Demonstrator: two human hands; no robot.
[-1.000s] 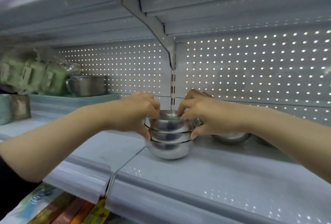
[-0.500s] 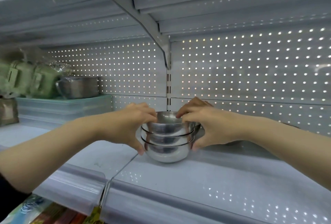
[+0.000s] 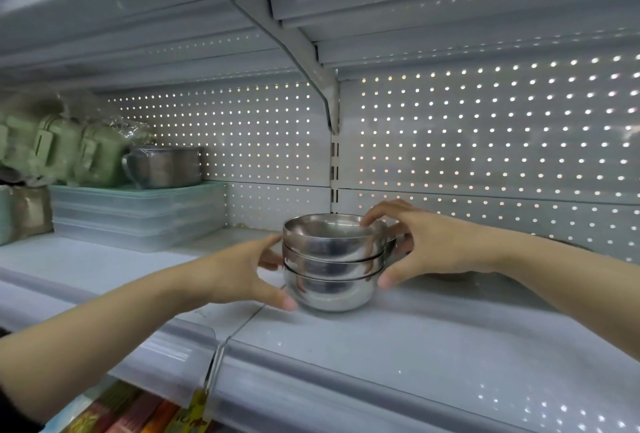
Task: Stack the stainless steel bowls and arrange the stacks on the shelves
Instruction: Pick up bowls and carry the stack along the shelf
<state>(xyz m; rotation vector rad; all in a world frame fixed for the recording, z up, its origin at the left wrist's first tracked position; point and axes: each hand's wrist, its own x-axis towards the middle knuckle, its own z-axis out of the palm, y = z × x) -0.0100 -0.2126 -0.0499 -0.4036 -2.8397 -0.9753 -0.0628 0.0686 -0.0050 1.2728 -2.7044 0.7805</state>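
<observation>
**A:** What is in front of the person?

**B:** A pale grey shelf (image 3: 398, 346) with a perforated back panel (image 3: 485, 141). Between the two hands stands a stack of three steel bowls (image 3: 332, 266), nested upright and resting on the shelf.

**A:** What is the left hand doing?

**B:** The left hand (image 3: 242, 273) cups the near-left side of the stack. Its thumb lies along the bottom bowl's base, and its fingers curve round the far side at the upper rims.

**A:** And the right?

**B:** The right hand (image 3: 426, 245) curls round the stack's right side. Its forefinger rests on the top bowl's rim; its thumb presses the bottom bowl's wall. Behind its palm, part of another steel bowl (image 3: 393, 245) shows, mostly hidden.

**A:** Anything else nearby?

**B:** Far beyond the left hand, towards the back wall, sit stacked clear plastic containers (image 3: 138, 214) with a steel mug (image 3: 162, 167) on top. Beside the mug are green wrapped boxes (image 3: 62, 152), too blurred to make out. Below the left forearm, colourful packets (image 3: 138, 415) fill a lower shelf.
</observation>
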